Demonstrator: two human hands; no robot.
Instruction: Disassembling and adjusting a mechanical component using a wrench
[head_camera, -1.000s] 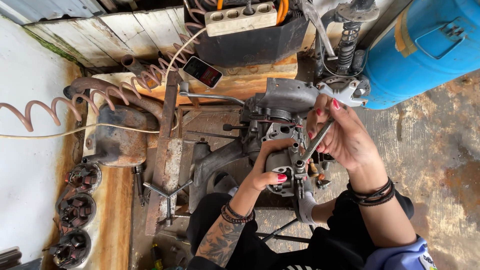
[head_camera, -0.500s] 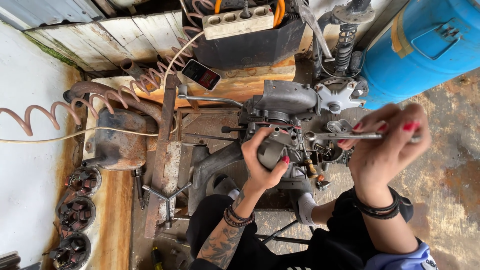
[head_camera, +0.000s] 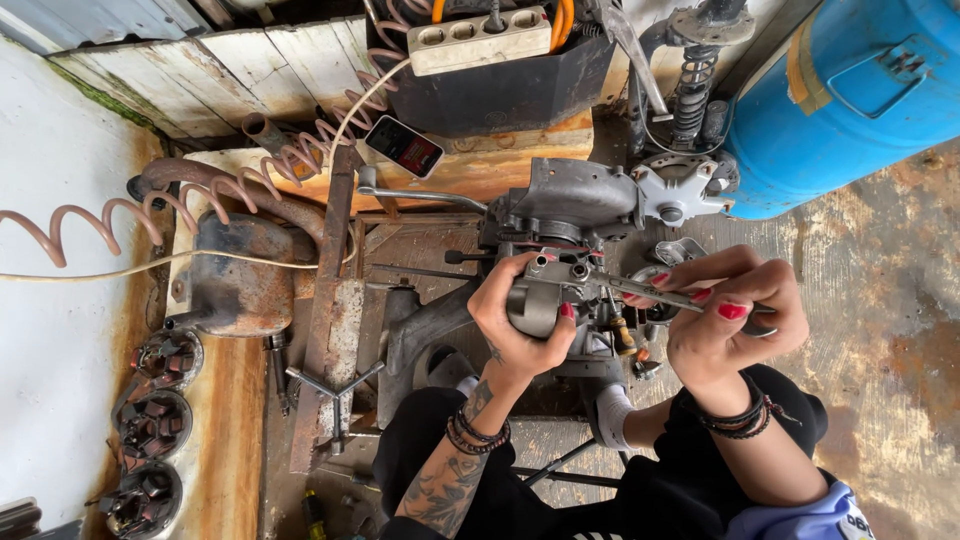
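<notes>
My left hand (head_camera: 520, 325) grips a small grey metal engine part (head_camera: 545, 295), round-bodied, held in front of a larger grey engine block (head_camera: 575, 200) on a worn wooden bench. My right hand (head_camera: 730, 310) pinches a long thin metal tool (head_camera: 640, 290) by its handle end; the tool lies level with its tip reaching left onto the top of the held part. Both wrists carry dark bracelets, and the left forearm is tattooed. My dark-clothed lap shows below.
A blue barrel (head_camera: 850, 100) stands at the right. A phone (head_camera: 404, 146) lies on the bench, a power strip (head_camera: 480, 38) behind it. A rusty exhaust pipe (head_camera: 235, 270), coiled hose (head_camera: 120, 215), T-wrench (head_camera: 335, 385) and round coil parts (head_camera: 150, 420) lie left.
My left hand rose from lower on the engine and closed on the small grey part. My right hand swung the thin tool from tilted to level and drew it toward the part.
</notes>
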